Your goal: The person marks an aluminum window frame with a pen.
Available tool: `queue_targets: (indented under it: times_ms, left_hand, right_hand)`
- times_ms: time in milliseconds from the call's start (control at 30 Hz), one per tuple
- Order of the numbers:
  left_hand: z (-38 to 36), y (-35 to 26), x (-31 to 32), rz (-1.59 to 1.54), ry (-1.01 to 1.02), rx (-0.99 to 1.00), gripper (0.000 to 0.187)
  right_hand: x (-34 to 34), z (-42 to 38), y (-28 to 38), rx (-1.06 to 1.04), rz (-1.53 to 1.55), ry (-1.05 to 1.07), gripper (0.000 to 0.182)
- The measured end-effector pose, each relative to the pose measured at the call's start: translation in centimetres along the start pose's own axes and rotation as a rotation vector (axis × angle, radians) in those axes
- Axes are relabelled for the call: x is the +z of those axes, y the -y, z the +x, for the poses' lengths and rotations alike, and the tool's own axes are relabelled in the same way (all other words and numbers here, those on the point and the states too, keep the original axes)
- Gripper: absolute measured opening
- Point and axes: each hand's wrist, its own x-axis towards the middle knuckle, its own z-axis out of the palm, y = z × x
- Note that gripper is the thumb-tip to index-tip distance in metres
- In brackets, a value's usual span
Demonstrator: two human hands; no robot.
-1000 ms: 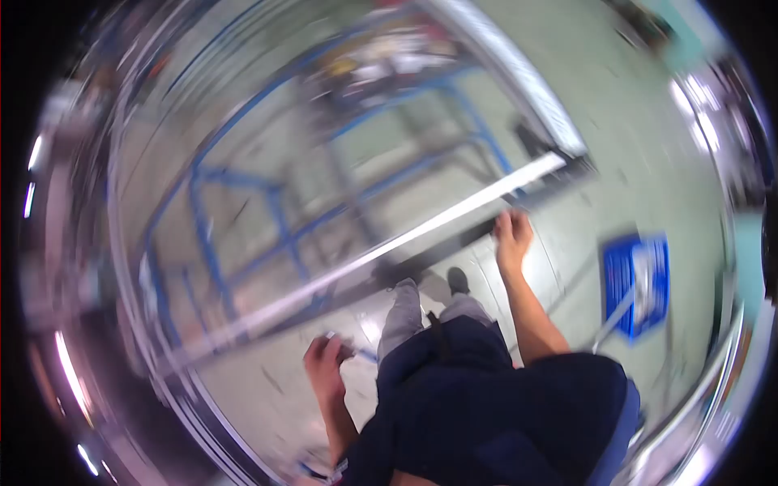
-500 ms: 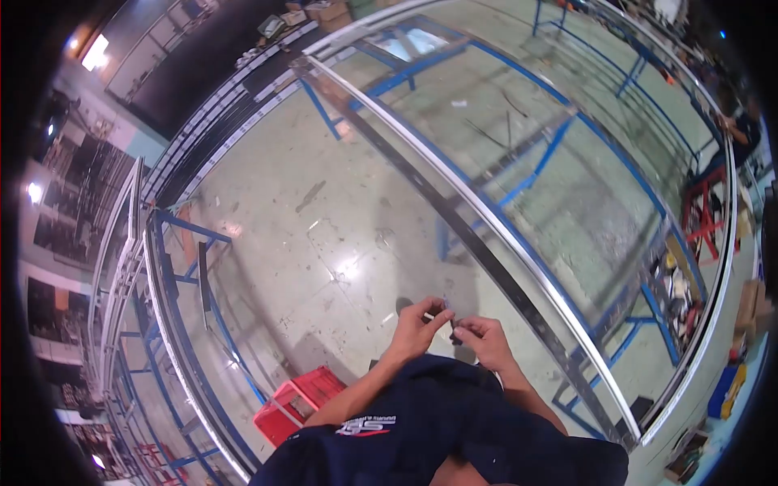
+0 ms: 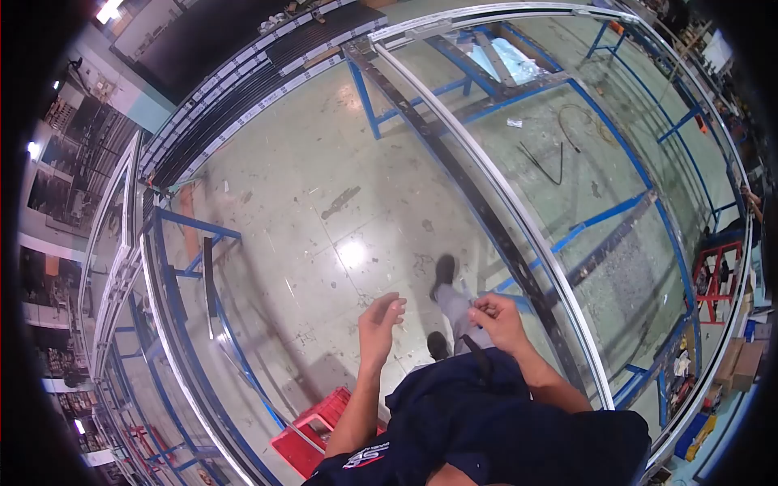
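My left hand (image 3: 378, 328) is raised over the floor in front of my body, its fingers curled in toward the thumb; anything inside them is hidden. To its right, my right hand (image 3: 500, 322) pinches thumb and fingers together at about the same height, over my grey trouser leg (image 3: 455, 306). A thin pale sliver shows just above the right fingertips, and a dark strip (image 3: 478, 341) lies below them; what the fingers grip I cannot tell. A gap separates the two hands. Close on the right runs a long silver metal rail (image 3: 519, 215) resting on a blue-framed stand.
A red plastic stool (image 3: 312, 433) stands at lower left, near my left forearm. Blue metal stands (image 3: 194, 223) carry more long rails on the left. Dark profiles (image 3: 235, 97) are stacked behind. Another person's hand (image 3: 752, 200) appears at the far right, near a red stand (image 3: 717, 279).
My hands, together around a small dark thing earlier, have moved apart, left hand leftward and right hand slightly rightward. The view has shifted, and my legs and shoes now show.
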Motion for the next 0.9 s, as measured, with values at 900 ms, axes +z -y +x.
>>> queue_targets:
  times_ms: [900]
  left_hand:
    - [83.7, -18.6, 11.0, -0.347, 0.136, 0.044, 0.093]
  right_hand:
    - [-3.8, 57.8, 23.1, -0.033, 0.018, -0.707, 0.015]
